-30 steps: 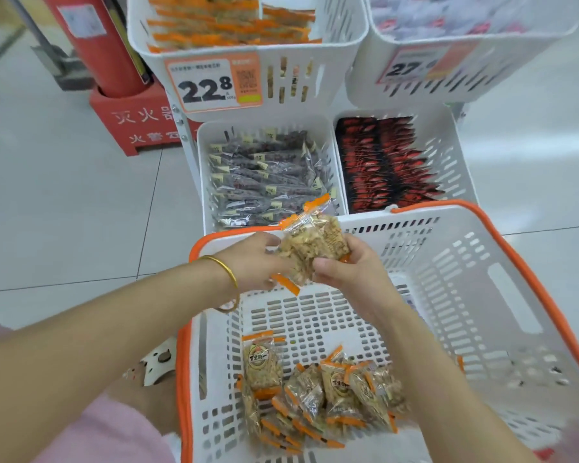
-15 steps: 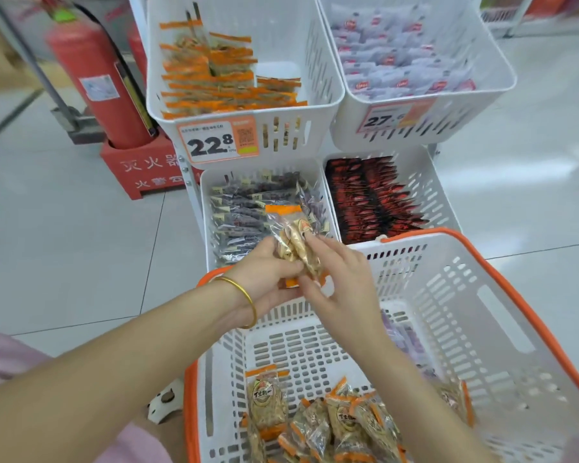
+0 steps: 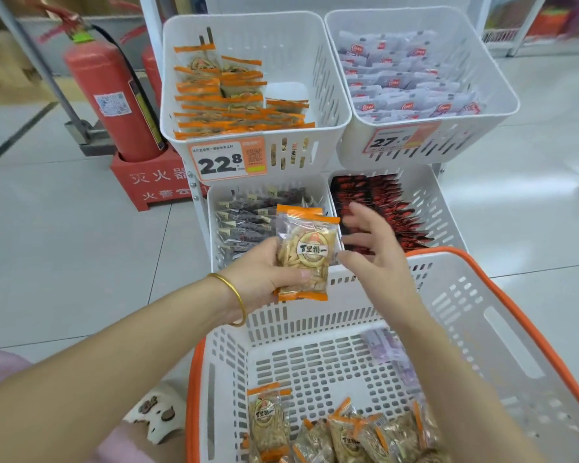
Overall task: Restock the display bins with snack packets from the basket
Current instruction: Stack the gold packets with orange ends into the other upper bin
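Left hand (image 3: 268,272): fingers curled round the lower half of one snack packet (image 3: 306,252), thumb across its front. The packet is upright, label facing the camera, orange seals at top and bottom, and it is held above the near rim of the basket.

Target, judged by matching orange seals: the upper left bin (image 3: 318,68), ahead of and above the grip. Its packets stand in rows on the left side; the floor on its right side is partly bare.

Right hand (image 3: 371,252): just right of the packet, fingers spread and relaxed, holding nothing. I cannot tell whether a fingertip touches the packet's edge.

Procedure note: carry the packet up over the bin's front wall, keep it upright, slot it into the shorter right-hand row, seal up, label forward. Grip lightly; the contents look brittle.

Basket (image 3: 515,319): below the grip, more packets at its near end.
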Demonstrator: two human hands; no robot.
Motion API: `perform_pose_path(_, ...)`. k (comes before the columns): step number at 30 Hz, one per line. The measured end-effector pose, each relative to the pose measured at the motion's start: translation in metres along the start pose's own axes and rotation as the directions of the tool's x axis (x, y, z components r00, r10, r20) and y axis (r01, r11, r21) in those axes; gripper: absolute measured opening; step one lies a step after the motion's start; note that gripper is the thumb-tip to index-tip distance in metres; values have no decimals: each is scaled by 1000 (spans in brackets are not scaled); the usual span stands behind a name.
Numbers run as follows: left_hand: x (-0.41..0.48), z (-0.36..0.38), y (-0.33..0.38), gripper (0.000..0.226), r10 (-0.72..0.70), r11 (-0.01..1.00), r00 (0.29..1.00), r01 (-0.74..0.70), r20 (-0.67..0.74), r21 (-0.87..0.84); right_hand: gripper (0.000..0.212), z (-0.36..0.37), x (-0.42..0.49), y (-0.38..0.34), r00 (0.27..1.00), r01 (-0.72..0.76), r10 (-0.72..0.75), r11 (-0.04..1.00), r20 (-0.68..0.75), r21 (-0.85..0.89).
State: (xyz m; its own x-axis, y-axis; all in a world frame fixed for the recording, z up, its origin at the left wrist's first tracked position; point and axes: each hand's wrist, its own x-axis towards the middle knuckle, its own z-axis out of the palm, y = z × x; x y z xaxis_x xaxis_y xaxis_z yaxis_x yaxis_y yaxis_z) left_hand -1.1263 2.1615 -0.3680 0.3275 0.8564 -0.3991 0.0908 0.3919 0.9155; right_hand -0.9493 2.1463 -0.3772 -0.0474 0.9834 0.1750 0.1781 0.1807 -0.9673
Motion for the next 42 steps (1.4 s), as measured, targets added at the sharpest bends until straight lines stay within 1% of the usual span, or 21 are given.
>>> perform_pose_path(2, 1, -6, 14, 56, 32, 982, 996, -46, 77, 181, 73, -18, 25, -12, 975, -91, 95, 995, 203, -28)
perform_pose_path(4, 4, -11, 31, 64, 61, 953, 988, -100, 143, 286, 85, -29, 52, -28, 903, -148, 150, 988, 403, -36)
perform_pose_path(6, 10, -18, 53, 64, 92, 931, 990, -125, 112, 343, 73, -33, 78, -49, 868, -121, 133, 991, 478, -57)
perform_pose_path(9, 17, -26, 87, 66, 221, 856, 975, -213, 39, 471, 38, -29, 113, -84, 870, -36, 74, 996, 488, -86)
perform_pose_path(11, 23, -30, 105, 73, 397, 803, 916, -313, -63, 508, 27, -27, 137, -103, 903, 6, 25, 997, 428, -71)
perform_pose_path(12, 26, -33, 112, 74, 510, 754, 851, -372, -126, 541, 27, -25, 149, -113, 937, 33, -15, 998, 349, -45)
perform_pose_path(13, 30, -38, 116, 74, 615, 672, 768, -393, -178, 628, 28, -24, 164, -120, 968, 69, -62, 997, 245, -20)
perform_pose_path(14, 34, -43, 118, 74, 703, 554, 682, -348, -201, 757, 30, -22, 179, -127, 985, 118, -117, 993, 128, -4)
perform_pose_path(15, 38, -49, 118, 73, 762, 416, 620, -251, -186, 874, 32, -18, 195, -130, 984, 181, -181, 983, 3, -34)
perform_pose_path(16, 43, -55, 116, 73, 786, 291, 599, -140, -153, 947, 31, -14, 214, -128, 961, 239, -255, 960, -109, -144)
perform_pose_path(17, 49, -60, 113, 73, 777, 205, 614, -42, -137, 978, 28, -8, 231, -125, 929, 268, -327, 916, -173, -298)
perform_pose_path(19, 57, -66, 105, 78, 727, 123, 669, 92, -153, 988, 28, 8, 261, -112, 911, 240, -383, 795, -155, -557)
perform_pose_path(22, 64, -71, 93, 76, 690, 38, 714, 131, -121, 991, 28, 31, 289, -87, 971, 175, -238, 749, -13, -639)
perform_pose_path(24, 67, -75, 91, 77, 695, 7, 713, 120, -91, 993, 25, 36, 301, -74, 991, 109, -133, 724, 17, -681)
perform_pose_path(28, 65, -75, 90, 78, 691, 10, 718, 103, -82, 995, 32, 43, 312, -61, 994, 45, 27, 783, 105, -621)
perform_pose_path(30, 62, -72, 95, 79, 658, 51, 746, 91, -102, 995, 32, 47, 312, -61, 987, 35, 62, 827, 152, -562)
perform_pose_path(33, 61, -72, 96, 77, 679, 69, 728, 64, -94, 996, 36, 45, 303, -70, 985, -9, 86, 885, 146, -466)
perform_pose_path(36, 53, -73, 100, 67, 702, 55, 711, 6, -43, 998, 49, 30, 276, -84, 995, 54, -11, 886, 96, -461)
perform_pose_path(39, 37, -65, 102, 53, 769, 2, 639, -41, 24, 999, 52, 11, 212, -96, 980, 197, -191, 944, 49, -263)
perform_pose_path(41, 20, -54, 96, 52, 762, 11, 645, -99, 56, 995, 55, -2, 153, -93, 971, 237, -238, 963, 8, -126)
perform_pose_path(42, 12, -48, 89, 53, 738, 7, 670, -120, 76, 993, 56, -7, 124, -85, 974, 227, -227, 970, 6, -90)
